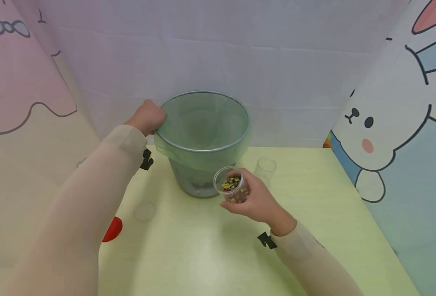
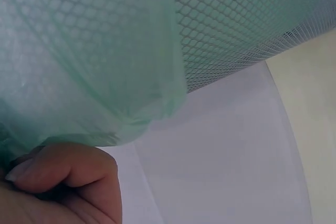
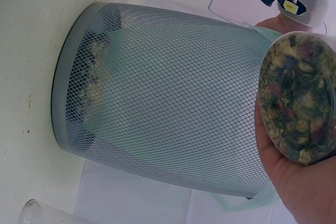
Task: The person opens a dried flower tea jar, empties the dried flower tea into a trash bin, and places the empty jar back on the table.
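A grey wire-mesh waste bin stands on the table, lined with a pale green plastic bag folded over its rim. At the rim's left side my left hand grips the bag edge with curled fingers. My right hand holds a clear plastic jar, fingers and thumb wrapped around its side. Dried flower buds and petals fill much of the jar, whose uncovered mouth tips up and toward the left. The jar is in front of the bin, lower than its rim.
Behind the right hand stands another clear container. A clear round lid lies left of the bin, near a red object partly hidden by the left sleeve. Brownish bits show through the mesh at the bin's bottom.
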`<action>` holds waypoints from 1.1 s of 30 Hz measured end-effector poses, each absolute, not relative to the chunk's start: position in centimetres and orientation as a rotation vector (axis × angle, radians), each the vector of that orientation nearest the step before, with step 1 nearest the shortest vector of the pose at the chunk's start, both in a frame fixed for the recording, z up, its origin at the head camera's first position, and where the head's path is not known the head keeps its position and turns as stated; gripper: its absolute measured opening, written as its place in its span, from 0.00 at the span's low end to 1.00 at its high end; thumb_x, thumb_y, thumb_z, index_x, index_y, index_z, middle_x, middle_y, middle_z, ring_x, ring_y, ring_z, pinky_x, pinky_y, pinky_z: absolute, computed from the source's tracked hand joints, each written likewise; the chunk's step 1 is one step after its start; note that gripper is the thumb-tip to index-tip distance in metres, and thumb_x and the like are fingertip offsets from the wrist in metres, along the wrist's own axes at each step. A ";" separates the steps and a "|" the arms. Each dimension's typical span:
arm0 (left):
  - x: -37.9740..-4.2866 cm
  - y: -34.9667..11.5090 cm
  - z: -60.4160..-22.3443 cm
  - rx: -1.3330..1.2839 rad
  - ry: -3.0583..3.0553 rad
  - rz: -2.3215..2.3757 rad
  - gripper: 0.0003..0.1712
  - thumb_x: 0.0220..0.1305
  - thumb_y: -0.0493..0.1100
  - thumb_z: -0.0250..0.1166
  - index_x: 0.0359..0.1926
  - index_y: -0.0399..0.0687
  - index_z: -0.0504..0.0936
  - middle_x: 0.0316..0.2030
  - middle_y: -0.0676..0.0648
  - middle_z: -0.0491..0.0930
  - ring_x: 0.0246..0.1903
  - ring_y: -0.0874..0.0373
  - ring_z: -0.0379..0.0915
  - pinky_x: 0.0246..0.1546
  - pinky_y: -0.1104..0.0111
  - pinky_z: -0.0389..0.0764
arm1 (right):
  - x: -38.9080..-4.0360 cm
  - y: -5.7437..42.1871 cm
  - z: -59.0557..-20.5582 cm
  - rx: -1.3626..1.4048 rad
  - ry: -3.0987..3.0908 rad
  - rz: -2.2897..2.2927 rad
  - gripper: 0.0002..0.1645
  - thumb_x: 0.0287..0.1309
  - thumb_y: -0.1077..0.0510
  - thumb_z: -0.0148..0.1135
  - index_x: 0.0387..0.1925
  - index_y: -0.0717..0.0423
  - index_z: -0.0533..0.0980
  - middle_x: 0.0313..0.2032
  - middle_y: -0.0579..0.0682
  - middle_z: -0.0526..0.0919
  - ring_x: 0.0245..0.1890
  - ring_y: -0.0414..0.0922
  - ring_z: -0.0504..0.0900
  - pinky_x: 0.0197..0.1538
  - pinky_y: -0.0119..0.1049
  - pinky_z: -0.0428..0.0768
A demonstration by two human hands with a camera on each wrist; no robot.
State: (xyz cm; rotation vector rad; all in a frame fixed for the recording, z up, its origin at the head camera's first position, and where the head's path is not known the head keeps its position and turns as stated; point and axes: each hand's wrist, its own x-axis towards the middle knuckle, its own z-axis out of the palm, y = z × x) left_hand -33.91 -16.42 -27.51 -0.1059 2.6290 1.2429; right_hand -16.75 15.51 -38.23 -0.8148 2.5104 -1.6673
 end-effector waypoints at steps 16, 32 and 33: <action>-34.0 -16.7 -27.7 -0.117 2.624 1.274 0.17 0.74 0.37 0.40 0.57 0.30 0.65 0.40 0.37 0.78 0.23 0.56 0.80 0.23 0.68 0.79 | -17.2 16.0 -37.8 -0.812 2.567 -1.639 0.36 0.51 0.56 0.82 0.60 0.50 0.73 0.48 0.50 0.80 0.43 0.49 0.80 0.41 0.42 0.83; -33.8 -16.4 -27.6 -0.126 2.695 1.137 0.38 0.70 0.36 0.38 0.77 0.28 0.40 0.45 0.35 0.69 0.18 0.57 0.64 0.19 0.66 0.69 | -18.9 19.7 -31.5 -0.811 2.805 -1.360 0.37 0.53 0.53 0.81 0.61 0.54 0.72 0.42 0.52 0.81 0.35 0.47 0.81 0.35 0.41 0.83; -33.8 -16.4 -27.6 -0.128 2.697 1.132 0.39 0.70 0.36 0.38 0.78 0.28 0.37 0.45 0.35 0.69 0.18 0.56 0.64 0.19 0.66 0.69 | -19.1 19.9 -31.0 -0.806 2.834 -1.321 0.37 0.53 0.52 0.81 0.61 0.53 0.72 0.42 0.52 0.81 0.36 0.47 0.81 0.36 0.41 0.83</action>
